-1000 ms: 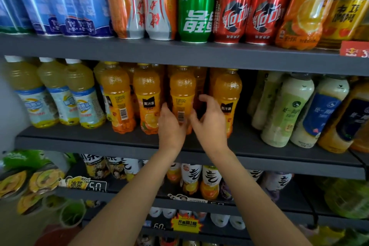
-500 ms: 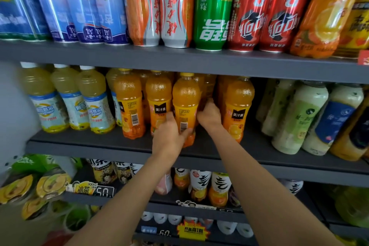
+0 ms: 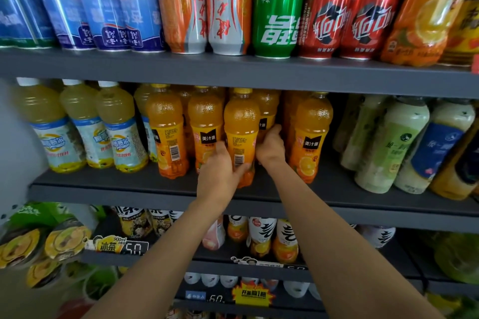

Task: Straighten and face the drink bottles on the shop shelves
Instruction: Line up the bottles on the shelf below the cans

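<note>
Several orange juice bottles stand in a row on the dark middle shelf (image 3: 166, 186). My left hand (image 3: 220, 176) grips the lower part of the third orange bottle (image 3: 241, 124), whose barcode side faces out. My right hand (image 3: 270, 145) reaches past that bottle's right side and curls round an orange bottle (image 3: 267, 111) standing behind it. The bottles to the left (image 3: 206, 124) and right (image 3: 311, 137) show their black front labels. The leftmost orange bottle (image 3: 166, 132) also shows its barcode.
Pale yellow bottles (image 3: 77, 132) stand at the left of the same shelf, green and white bottles (image 3: 388, 147) lean at the right. Cans (image 3: 278, 8) fill the shelf above. Lower shelves hold smaller bottles (image 3: 261, 238) and price tags (image 3: 121, 247).
My right hand has gone deeper, past the front bottle, and closed round the one behind. My left hand has stayed on the front bottle. The camera has moved closer.
</note>
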